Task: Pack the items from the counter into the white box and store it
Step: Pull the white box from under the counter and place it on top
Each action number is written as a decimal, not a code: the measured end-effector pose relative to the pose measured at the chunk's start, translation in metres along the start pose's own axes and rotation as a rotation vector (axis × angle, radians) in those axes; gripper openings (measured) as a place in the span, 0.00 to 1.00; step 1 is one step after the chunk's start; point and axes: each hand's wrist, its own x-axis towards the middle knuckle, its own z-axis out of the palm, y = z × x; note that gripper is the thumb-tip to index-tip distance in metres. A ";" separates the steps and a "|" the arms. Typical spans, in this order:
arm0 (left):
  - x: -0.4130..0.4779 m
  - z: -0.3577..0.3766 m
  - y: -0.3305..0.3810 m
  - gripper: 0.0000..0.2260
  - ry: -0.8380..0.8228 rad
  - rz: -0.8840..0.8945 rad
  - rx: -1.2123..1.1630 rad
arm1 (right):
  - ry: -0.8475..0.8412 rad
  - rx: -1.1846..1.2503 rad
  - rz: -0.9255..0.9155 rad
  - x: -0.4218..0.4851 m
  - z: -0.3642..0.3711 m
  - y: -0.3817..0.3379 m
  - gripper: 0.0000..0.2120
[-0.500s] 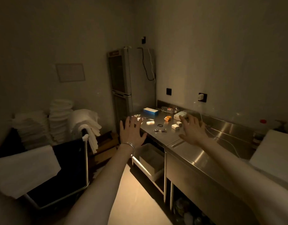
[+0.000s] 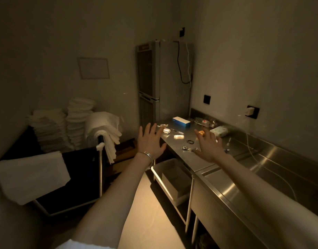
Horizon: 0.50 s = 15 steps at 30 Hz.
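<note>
Both hands are raised w/ fingers spread, holding nothing: left hand is just off the desk's end, right hand is over the stainless steel desk. Small items lie on its far end, incl. a blue-and-white rectangular carton, a white oval case and a metal key bunch. A pale open box, prob. the white one, sits on the shelf beneath.

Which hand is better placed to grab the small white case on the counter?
Probably the left. The left hand hovers open with fingertips right beside the white case; the right hand is open too, but farther along, by the keyring.
</note>
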 end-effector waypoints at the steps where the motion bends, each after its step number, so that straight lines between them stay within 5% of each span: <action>1: 0.004 0.005 -0.001 0.29 -0.008 0.000 0.008 | -0.017 0.009 -0.009 0.006 0.007 -0.002 0.39; 15: 0.053 0.122 -0.081 0.27 -0.147 -0.013 -0.057 | -0.159 0.064 -0.052 0.101 0.116 -0.065 0.38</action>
